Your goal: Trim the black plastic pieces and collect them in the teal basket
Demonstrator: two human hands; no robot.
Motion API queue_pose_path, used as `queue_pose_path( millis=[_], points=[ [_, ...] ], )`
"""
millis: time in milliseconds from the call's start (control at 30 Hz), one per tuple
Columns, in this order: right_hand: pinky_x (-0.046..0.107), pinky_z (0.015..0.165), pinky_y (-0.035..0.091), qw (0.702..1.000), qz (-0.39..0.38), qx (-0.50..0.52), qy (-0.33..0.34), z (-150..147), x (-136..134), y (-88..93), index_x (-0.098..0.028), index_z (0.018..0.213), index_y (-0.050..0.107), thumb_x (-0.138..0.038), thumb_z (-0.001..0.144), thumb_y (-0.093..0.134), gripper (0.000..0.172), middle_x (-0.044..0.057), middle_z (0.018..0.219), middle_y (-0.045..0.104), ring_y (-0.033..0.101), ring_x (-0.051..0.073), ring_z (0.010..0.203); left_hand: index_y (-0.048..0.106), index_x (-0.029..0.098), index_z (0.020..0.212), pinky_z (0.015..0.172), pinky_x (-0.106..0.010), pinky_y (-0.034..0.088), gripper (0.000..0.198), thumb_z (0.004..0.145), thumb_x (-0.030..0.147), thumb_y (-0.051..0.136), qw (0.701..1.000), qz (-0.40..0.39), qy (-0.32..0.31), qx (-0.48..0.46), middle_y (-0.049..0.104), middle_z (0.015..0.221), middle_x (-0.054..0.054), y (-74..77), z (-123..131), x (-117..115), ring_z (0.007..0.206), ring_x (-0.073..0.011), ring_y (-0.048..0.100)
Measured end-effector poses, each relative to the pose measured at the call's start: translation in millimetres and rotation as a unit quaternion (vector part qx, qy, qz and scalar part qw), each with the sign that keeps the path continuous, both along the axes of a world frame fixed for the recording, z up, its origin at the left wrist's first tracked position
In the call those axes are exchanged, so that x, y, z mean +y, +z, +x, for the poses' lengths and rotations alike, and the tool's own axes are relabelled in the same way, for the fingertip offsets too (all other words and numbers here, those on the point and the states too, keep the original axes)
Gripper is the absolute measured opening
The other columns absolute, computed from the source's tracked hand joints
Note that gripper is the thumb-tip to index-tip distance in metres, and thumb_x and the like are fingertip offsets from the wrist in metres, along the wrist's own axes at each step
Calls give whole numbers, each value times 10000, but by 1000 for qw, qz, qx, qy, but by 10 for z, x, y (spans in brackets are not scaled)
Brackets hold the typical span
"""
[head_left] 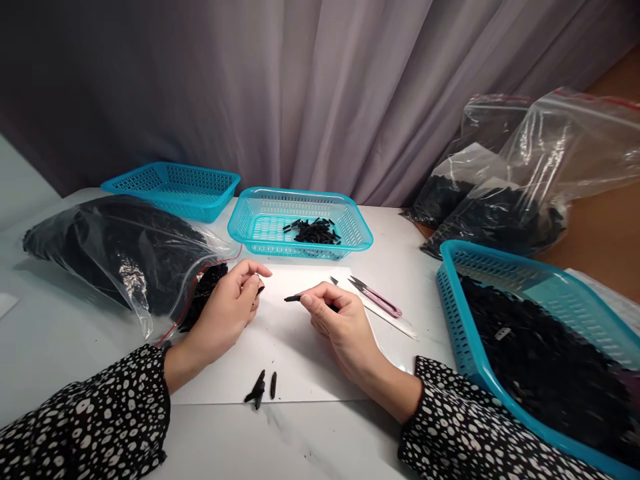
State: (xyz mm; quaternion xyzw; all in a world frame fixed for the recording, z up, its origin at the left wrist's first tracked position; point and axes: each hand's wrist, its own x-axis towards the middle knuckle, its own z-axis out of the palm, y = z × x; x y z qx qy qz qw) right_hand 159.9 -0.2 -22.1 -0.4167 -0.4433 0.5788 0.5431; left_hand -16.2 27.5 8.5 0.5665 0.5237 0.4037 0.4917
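My right hand (340, 323) pinches a thin black plastic piece (293, 298) that sticks out to the left over a white sheet (290, 347). My left hand (230, 307) is curled, fingers pressed together on a small black piece at its fingertips, just left of the right hand. Two or three loose black pieces (263, 388) lie on the sheet near the front edge. Both sleeves are black with white spots.
A turquoise basket (360, 230) with a few black pieces stands behind the sheet, another basket (173, 190) at back left. An open bag of black pieces (125, 253) lies left. Pink snips (377, 298) lie right. A full basket (453, 300) and two bags (500, 213) stand at right.
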Motion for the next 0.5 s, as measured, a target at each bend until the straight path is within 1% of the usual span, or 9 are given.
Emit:
queue_pose_path(
  millis=[67,133,233,300,367,433,500],
  points=[
    [257,452,161,1000,-1,-1,-1,-7,-2,5,-183,709,656,-463,772,772,310,-89,507,341,221,80,464,538,216,887,389,-176,141,62,909,228,482,994,-60,20,-85,333,572,98,18,46,3,404,-61,228],
    [251,446,153,1000,-5,7,1,-14,-6,19,-180,707,639,-451,769,772,308,-95,501,331,214,74,457,537,207,878,383,-160,124,40,891,197,501,988,-88,35,-124,355,558,101,40,80,5,398,-49,215],
    [229,422,146,995,-42,82,33,-17,-9,58,-200,715,564,-393,802,713,259,-106,475,354,199,63,422,544,193,894,376,-150,120,47,897,175,501,980,-123,34,-155,381,552,99,72,114,-11,399,-41,212],
    [216,391,128,982,-74,156,72,-17,-6,87,-216,717,507,-376,821,623,223,-90,481,425,213,65,395,545,188,904,376,-146,122,46,910,179,501,975,-145,22,-165,382,549,102,81,134,-36,400,-37,215],
    [213,368,93,974,-93,183,100,-22,0,109,-223,707,477,-404,836,554,235,-65,516,492,244,71,383,550,187,915,378,-143,127,41,918,191,510,973,-160,11,-168,386,551,103,78,153,-66,399,-34,223],
    [214,369,91,983,-85,131,97,-37,2,120,-226,735,503,-457,865,553,270,-68,521,494,258,76,386,560,189,923,382,-140,142,39,918,212,529,972,-167,2,-166,402,561,100,69,173,-91,401,-33,245],
    [219,399,157,996,-36,24,83,-60,-6,116,-224,833,585,-478,872,604,258,-89,499,446,273,86,408,565,194,911,389,-137,163,35,911,227,553,973,-168,-3,-157,424,567,92,61,196,-111,414,-39,298]
  ],
)
